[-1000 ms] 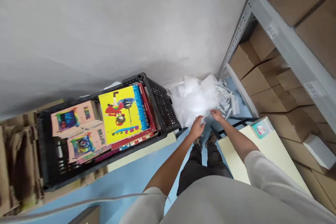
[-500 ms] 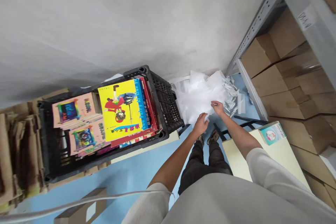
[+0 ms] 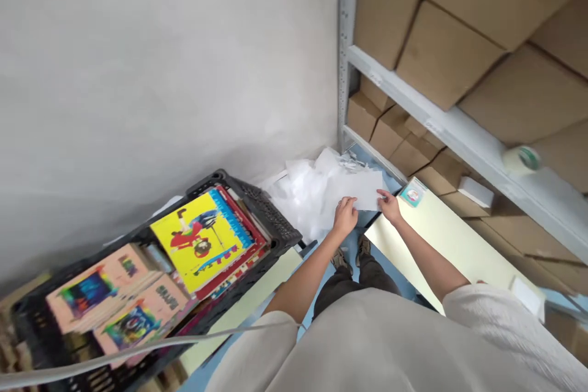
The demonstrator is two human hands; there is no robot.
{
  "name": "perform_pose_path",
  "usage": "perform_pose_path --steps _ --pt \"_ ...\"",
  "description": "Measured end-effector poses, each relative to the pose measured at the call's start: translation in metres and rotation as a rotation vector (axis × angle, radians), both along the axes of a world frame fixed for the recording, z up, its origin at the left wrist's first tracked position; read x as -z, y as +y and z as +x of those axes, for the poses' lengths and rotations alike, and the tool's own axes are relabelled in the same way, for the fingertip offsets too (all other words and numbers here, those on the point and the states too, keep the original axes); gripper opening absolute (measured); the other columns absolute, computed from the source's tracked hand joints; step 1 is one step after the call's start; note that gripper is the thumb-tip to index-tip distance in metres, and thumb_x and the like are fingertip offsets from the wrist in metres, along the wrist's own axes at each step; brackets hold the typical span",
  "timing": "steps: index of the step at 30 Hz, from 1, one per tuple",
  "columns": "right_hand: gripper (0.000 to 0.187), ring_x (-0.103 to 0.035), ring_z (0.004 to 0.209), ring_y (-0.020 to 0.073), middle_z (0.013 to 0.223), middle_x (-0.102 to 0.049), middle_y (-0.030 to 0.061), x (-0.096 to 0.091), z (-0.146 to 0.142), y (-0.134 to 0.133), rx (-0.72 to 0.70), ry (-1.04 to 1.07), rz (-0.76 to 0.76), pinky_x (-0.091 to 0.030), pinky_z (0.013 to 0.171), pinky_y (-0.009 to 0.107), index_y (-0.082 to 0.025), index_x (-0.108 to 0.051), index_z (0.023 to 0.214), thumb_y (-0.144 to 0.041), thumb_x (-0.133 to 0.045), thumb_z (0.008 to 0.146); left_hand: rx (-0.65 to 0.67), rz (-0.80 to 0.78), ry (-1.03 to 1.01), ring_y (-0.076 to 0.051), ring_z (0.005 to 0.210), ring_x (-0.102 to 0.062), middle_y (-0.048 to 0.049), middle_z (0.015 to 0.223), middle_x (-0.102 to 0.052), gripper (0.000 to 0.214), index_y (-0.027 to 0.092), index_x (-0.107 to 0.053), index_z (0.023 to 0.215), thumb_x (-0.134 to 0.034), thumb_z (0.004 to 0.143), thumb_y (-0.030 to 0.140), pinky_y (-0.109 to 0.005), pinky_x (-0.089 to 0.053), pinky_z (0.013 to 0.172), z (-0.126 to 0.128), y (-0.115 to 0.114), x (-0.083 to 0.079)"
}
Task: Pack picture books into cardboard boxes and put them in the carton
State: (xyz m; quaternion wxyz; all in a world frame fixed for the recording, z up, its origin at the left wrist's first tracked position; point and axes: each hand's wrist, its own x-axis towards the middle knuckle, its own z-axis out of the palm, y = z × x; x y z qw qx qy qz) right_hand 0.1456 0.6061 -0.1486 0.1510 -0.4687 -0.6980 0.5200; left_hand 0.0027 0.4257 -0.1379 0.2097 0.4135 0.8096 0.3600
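A flat white sheet (image 3: 361,187), paper or thin plastic, stretches between my two hands. My left hand (image 3: 345,217) is closed on its near left edge, fingertips lying over the top. At the right edge, my right hand (image 3: 389,206) pinches it between thumb and fingers. Beyond and to the left lies a loose heap of white sheets (image 3: 301,187) on the floor against the wall. The sheet in my hands overlaps part of that heap from this angle.
A black plastic crate (image 3: 275,220) at left holds books, topped by a yellow picture book (image 3: 202,239). On the right a pale table (image 3: 454,245) bears a small teal box (image 3: 413,192). Behind it, a metal shelf (image 3: 427,113) carries cardboard boxes and a tape roll (image 3: 521,160).
My view has swung to the right, showing more of the shelf and table. The white sheet now shows plainly between my hands; before, it could not be told from the heap.
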Motion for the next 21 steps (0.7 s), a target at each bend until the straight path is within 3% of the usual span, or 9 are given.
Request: perform_pose_path --steps 5,9,14,21 --pt "0.052 -0.066 0.073 0.0181 0.122 -0.079 0.0117 -0.020 0.102 -0.015 0.195 -0.010 0.055 -0.063 0.079 0.039 -0.019 -0.073 0.129 -0.040 -0.059 0.083 0.190 -0.115 0.146 -0.034 0.145 -0.053 -0.0142 0.156 -0.058 0.050 0.024 -0.065 0.146 -0.054 0.098 0.013 -0.053 -0.046 0.120 0.049 0.031 -0.037" --pt "0.050 -0.068 0.076 0.0183 0.134 -0.076 0.0124 -0.022 0.177 -0.032 0.320 -0.064 0.101 -0.064 0.089 0.043 -0.020 -0.073 0.130 -0.034 -0.056 0.085 0.389 -0.160 0.236 -0.034 0.160 -0.038 -0.0150 0.173 -0.043 0.056 0.024 -0.056 0.157 -0.056 0.101 0.020 -0.053 -0.037 0.128 0.098 0.053 -0.049" --pt "0.050 -0.070 0.081 0.0200 0.137 -0.075 0.0118 -0.018 0.259 -0.052 0.381 -0.164 0.132 -0.062 0.098 0.045 -0.020 -0.074 0.132 -0.029 -0.051 0.088 0.627 -0.253 0.272 -0.033 0.163 -0.035 -0.0164 0.176 -0.039 0.058 0.021 -0.053 0.161 -0.055 0.103 0.023 -0.052 -0.031 0.132 0.161 0.073 -0.040" --pt "0.054 -0.071 0.086 0.0209 0.141 -0.072 0.0120 -0.004 0.345 -0.067 0.359 -0.357 0.125 -0.061 0.101 0.044 -0.019 -0.071 0.141 -0.023 -0.048 0.092 0.811 -0.404 0.326 -0.035 0.165 -0.034 -0.0171 0.180 -0.033 0.067 0.021 -0.046 0.167 -0.054 0.101 0.023 -0.052 -0.030 0.133 0.239 0.082 -0.005"
